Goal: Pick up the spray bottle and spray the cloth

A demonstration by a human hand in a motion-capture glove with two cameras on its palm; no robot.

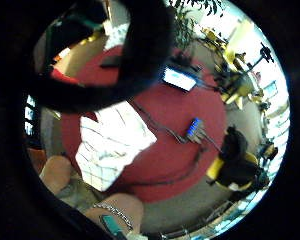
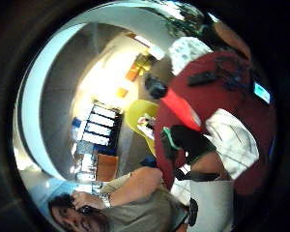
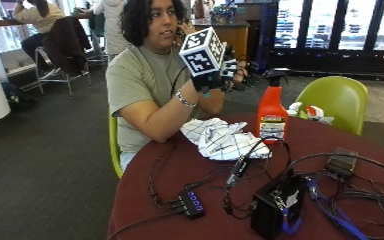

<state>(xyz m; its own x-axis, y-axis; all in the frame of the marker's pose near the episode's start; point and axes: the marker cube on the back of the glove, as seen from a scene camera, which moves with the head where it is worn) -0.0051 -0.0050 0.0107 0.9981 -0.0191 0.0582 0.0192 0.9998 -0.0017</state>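
My gloved right hand [image 3: 222, 75] is raised in front of my chest, above the table's near edge, and holds nothing; whether its fingers are straight or curled I cannot tell, since a fitting on the back of the hand covers most of it. The thumb side palm view shows the black glove [image 2: 188, 142] on my forearm, above the red table [image 3: 179, 200]. The spray bottle [image 3: 272, 112], orange with a black trigger head, stands upright on the table, to the side of my hand and apart from it, untouched. The cloth [image 3: 222, 137], white with a dark check, lies crumpled on the table below my raised hand, just beside the bottle's base; the little finger side palm view shows it [image 1: 112, 145] spread on the red surface. Black cables [image 3: 245, 170] run across the table from the cloth toward a small hub with blue lights [image 3: 192, 202] and a black box [image 3: 275, 207] near the front edge. A green chair [image 3: 335, 100] stands behind the bottle
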